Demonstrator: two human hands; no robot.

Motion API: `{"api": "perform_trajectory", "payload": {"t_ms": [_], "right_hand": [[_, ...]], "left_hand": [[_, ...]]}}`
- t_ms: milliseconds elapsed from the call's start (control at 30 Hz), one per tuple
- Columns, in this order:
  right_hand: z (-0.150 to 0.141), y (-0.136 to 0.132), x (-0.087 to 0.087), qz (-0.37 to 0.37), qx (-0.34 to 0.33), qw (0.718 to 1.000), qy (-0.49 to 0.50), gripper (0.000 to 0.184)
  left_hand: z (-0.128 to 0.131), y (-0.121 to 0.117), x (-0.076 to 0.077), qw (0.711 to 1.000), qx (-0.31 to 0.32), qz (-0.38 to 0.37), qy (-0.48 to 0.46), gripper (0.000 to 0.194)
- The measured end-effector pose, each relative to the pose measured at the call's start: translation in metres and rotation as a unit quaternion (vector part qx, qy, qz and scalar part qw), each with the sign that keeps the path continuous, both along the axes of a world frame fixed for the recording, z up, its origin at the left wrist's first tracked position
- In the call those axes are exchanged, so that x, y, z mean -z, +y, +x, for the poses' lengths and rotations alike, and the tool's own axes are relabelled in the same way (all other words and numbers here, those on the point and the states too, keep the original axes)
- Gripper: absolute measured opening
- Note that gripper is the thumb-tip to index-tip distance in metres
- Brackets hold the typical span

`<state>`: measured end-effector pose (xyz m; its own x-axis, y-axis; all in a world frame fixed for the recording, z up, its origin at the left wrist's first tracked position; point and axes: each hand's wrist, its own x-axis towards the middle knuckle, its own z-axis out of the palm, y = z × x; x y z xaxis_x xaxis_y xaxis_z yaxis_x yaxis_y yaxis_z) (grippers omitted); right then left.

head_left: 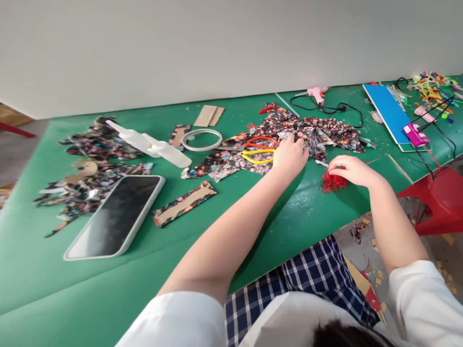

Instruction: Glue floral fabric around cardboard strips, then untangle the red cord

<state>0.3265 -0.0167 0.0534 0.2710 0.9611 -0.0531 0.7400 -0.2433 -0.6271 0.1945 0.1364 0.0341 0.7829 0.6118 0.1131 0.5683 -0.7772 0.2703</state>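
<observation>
My left hand is down on a heap of dark floral fabric, its fingers curled into the cloth and the fingertips hidden. Just left of it lie scissors with orange handles and a yellow-handled pair, on and beside the cloth. My right hand is closed in a pinch at the top of a bundle of red threads, which hangs at the green table's near side. A small white strip shows between the two hands.
On the left are a phone, fabric scraps, white plastic bottles, a tape ring and a fabric-edged card strip. Rightward are a pink glue gun with cable, a blue board and a red stool.
</observation>
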Motion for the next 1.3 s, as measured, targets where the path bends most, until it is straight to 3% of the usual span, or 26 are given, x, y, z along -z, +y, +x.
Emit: {"api": "perform_trajectory", "payload": {"t_ms": [200,333,533,700,867,1033,1167,1300], "right_hand": [[0.000,-0.003,-0.015,-0.030,0.025,0.999,-0.023,0.017],[0.004,-0.013,-0.034,-0.026,0.077,0.997,0.005,0.015],[0.017,-0.022,-0.057,0.065,0.141,0.987,0.049,0.010],[0.022,-0.030,-0.069,0.073,0.153,0.986,0.007,0.013],[0.020,-0.032,-0.070,0.089,0.163,0.982,-0.012,0.010],[0.016,-0.028,-0.074,0.207,0.184,0.961,0.023,0.006],[0.005,-0.020,-0.083,0.252,0.178,0.950,0.040,0.006],[0.002,-0.018,-0.087,0.216,0.145,0.965,0.025,0.007]], "left_hand": [[-0.057,0.003,-0.029,0.990,0.035,0.014,-0.135,0.037],[-0.076,0.013,-0.040,0.983,0.019,-0.002,-0.181,0.034],[-0.080,0.010,-0.041,0.979,0.014,-0.069,-0.193,0.032],[-0.079,0.005,-0.043,0.973,0.016,-0.096,-0.210,0.030],[-0.080,0.003,-0.045,0.971,0.025,-0.101,-0.216,0.031],[-0.084,0.000,-0.055,0.969,0.029,-0.101,-0.222,0.029],[-0.089,-0.001,-0.064,0.962,0.035,-0.135,-0.234,0.030],[-0.090,0.000,-0.067,0.958,0.051,-0.171,-0.226,0.032]]}}
